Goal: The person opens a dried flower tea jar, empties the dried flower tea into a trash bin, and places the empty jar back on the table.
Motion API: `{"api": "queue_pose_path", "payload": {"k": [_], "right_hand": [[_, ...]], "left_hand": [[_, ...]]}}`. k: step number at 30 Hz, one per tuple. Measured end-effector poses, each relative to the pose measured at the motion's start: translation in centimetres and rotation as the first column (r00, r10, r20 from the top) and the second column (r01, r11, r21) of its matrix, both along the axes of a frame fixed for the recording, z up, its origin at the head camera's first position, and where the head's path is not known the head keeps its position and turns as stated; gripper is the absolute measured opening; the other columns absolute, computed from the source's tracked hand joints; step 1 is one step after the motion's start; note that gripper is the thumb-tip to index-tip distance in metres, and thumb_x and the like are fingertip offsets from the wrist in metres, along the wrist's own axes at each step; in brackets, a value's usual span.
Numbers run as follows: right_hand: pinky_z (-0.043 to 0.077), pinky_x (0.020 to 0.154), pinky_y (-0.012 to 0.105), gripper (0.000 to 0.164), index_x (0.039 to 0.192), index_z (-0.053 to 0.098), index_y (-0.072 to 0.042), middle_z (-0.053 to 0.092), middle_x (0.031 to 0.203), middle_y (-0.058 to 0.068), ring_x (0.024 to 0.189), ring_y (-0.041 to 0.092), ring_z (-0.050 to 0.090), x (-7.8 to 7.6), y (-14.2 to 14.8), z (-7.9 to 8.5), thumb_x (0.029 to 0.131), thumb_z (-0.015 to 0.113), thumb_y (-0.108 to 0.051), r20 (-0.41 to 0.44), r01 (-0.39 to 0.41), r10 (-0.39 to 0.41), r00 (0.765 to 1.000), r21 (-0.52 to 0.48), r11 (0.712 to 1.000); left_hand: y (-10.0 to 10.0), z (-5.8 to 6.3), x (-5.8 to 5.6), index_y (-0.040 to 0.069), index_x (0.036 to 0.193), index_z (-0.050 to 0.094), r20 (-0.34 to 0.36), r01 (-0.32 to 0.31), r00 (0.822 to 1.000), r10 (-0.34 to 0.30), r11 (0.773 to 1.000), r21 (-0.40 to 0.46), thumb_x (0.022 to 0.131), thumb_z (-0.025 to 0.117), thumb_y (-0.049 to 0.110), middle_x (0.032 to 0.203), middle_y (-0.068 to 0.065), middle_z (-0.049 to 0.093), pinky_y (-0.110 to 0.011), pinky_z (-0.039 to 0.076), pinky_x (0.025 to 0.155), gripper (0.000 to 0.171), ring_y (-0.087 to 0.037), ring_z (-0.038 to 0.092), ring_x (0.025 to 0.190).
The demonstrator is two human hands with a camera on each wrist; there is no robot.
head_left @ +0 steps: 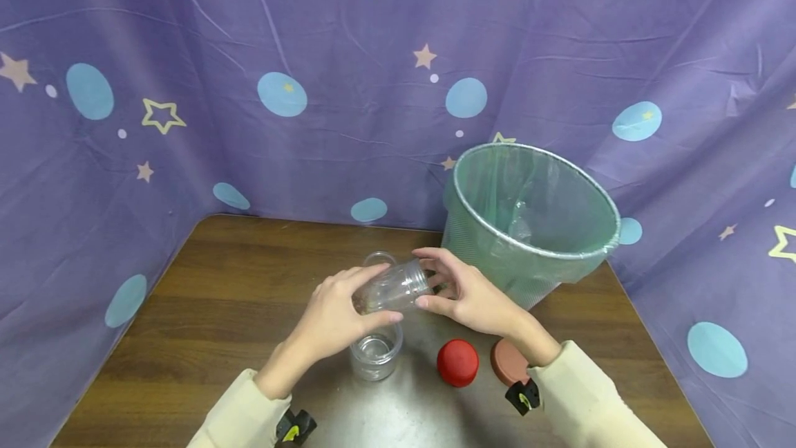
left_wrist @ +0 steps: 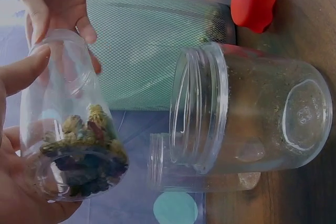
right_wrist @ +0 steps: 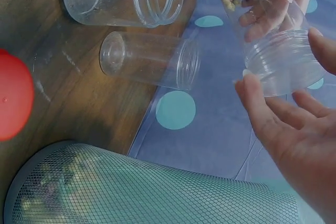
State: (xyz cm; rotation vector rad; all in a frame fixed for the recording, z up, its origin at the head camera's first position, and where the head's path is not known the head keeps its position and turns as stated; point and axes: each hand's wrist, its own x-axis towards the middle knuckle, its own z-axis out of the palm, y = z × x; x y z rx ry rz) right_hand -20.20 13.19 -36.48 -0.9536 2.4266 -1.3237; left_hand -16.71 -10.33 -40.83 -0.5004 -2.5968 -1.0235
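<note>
A clear plastic jar with no lid is held in the air, tilted so its mouth faces right. Dried flower buds lie in a clump toward its base. My left hand grips the jar's body near the base. With thumb and fingers spread around the rim, my right hand holds the mouth end. Below the hands stands a wide, open clear jar. Behind that one is a narrower clear jar, also uncovered.
A green mesh bin with a plastic liner stands at the back right; dried buds show through its lower wall. On the table, a red lid and a pinkish lid lie near my right wrist. A purple curtain encloses the table.
</note>
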Motion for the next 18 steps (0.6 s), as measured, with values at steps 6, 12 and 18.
{"api": "queue_pose_path", "payload": {"k": [6,12,18], "right_hand": [[0.057,0.089,0.027,0.064,0.146,0.042,-0.016,0.051,0.146,0.005,0.116,0.026,0.064,0.0,-0.1,0.0,0.09,0.073,-0.022,-0.009,0.024,-0.024,1.0,0.0,1.0],[0.059,0.083,0.032,0.048,0.142,0.047,-0.017,0.059,0.137,0.011,0.103,0.022,0.07,-0.2,-0.5,0.2,0.1,0.055,-0.037,0.073,0.15,-0.153,0.986,0.043,0.988],[0.059,0.061,0.034,0.053,0.137,0.052,-0.021,0.069,0.105,0.012,0.075,0.017,0.068,-0.3,-1.3,0.5,0.097,0.049,-0.056,0.196,0.274,-0.298,0.934,0.14,0.951]], "left_hand": [[0.0,-0.1,-0.1,0.021,0.132,0.063,-0.006,0.013,1.0,-0.013,1.0,0.024,0.071,0.084,0.049,0.119,-0.003,0.072,-0.038,0.054,0.079,0.071,-0.021,0.07,0.101],[0.0,-0.1,0.0,0.021,0.132,0.063,-0.048,0.002,0.999,-0.003,1.0,-0.002,0.071,0.084,0.05,0.118,-0.003,0.072,-0.04,0.053,0.08,0.071,-0.021,0.069,0.1],[0.2,-0.1,0.2,0.017,0.132,0.063,-0.13,-0.006,0.992,0.0,0.999,-0.045,0.069,0.085,0.048,0.123,-0.002,0.07,-0.044,0.05,0.089,0.074,-0.022,0.066,0.109]]}}
